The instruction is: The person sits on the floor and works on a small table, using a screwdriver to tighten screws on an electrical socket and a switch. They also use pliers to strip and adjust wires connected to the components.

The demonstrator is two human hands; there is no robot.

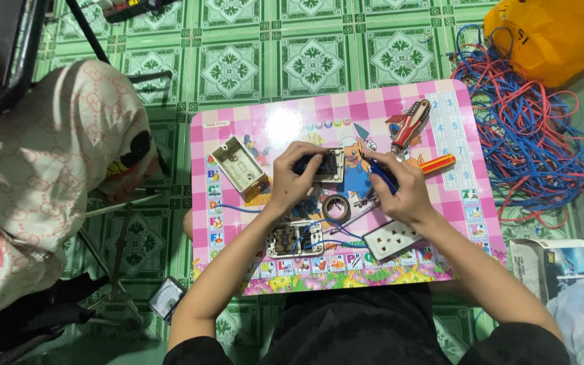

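- On the pink tabletop (441, 223), right in the middle, the left hand (292, 179) is clamped around a small switch module (322, 164), fingers curled over its near edge to keep it from sliding.
- The right hand (400, 186) is pinched shut on a blue-handled tool (380, 174), tip aimed at the module's right side. Looks like the wiring or screw-tightening step, though the tip itself is too small to make out.
- Just below the left hand: a roll of tape (336, 206) and an open socket (295, 238) with blue wire (326, 233) looping out.
- Below the right hand, a white outlet plate (393, 238); just beyond it, a red screwdriver (437, 163).
- Left of the left hand, an empty wall box (238, 165).
- Next move, I'd guess, needs a steady grip on the module and the tool kept square to it.
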